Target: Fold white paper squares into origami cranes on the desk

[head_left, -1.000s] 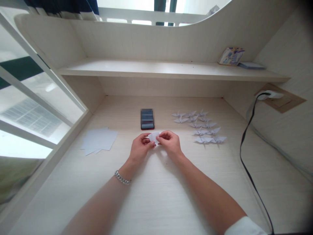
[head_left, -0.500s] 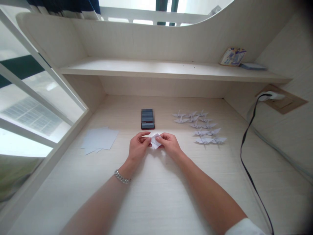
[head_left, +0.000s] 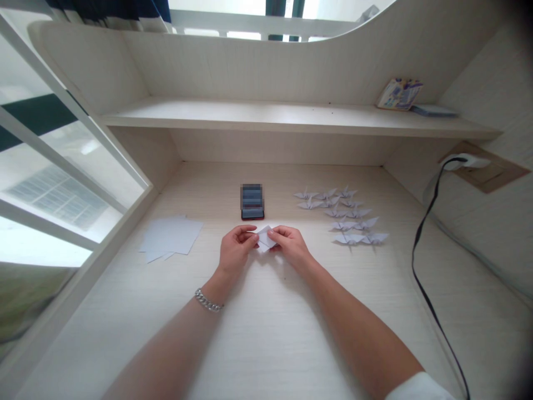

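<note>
Between my two hands is a small folded piece of white paper [head_left: 265, 240], diamond-like in outline with creases on its face. My left hand [head_left: 237, 247] pinches its left corner between thumb and fingers. On the opposite side my right hand [head_left: 289, 243] grips the paper, thumb on top and fingers underneath. The fingertips below the paper are partly hidden. Several folded white paper cranes [head_left: 350, 214] stand in rows to the right of my hands. Off to the left lies a loose stack of white paper sheets [head_left: 172, 236].
A dark phone-like device [head_left: 252, 201], its screen blurred, sits just beyond my hands on the desk [head_left: 258, 344]. A black cable [head_left: 420, 266] runs from the wall socket [head_left: 485, 166] down the right side. The shelf [head_left: 250, 114] above carries a colourful box [head_left: 400, 93].
Both hands keep their hold on the folded paper and have barely moved. The right thumb shifts slightly on it, and the whole view has shifted a little.
</note>
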The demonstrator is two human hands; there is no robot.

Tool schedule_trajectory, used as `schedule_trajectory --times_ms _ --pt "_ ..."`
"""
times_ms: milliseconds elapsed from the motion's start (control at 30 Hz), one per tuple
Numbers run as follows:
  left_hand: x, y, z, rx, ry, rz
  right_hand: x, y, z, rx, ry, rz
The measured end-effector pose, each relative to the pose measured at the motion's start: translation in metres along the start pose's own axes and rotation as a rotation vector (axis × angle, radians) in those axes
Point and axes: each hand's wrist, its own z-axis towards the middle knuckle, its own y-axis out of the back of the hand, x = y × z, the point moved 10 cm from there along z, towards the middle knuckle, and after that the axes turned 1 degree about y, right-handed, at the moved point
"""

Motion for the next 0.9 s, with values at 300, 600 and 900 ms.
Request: schedule_trajectory --times_ms 300,600,900 --pt "-0.003 0.002 0.001 0.000 -0.031 -0.039 -0.003 0.002 0.002 -0.006 -0.003 -0.028" --pt "-0.008 0.000 0.000 -0.006 -0.082 0.062 -0.003 -0.003 -0.001 -0.017 0.074 -0.106" --pt "0.001 -0.004 -0.001 0.072 -0.035 0.085 0.008 -0.001 -0.008 0.028 0.045 -0.188"
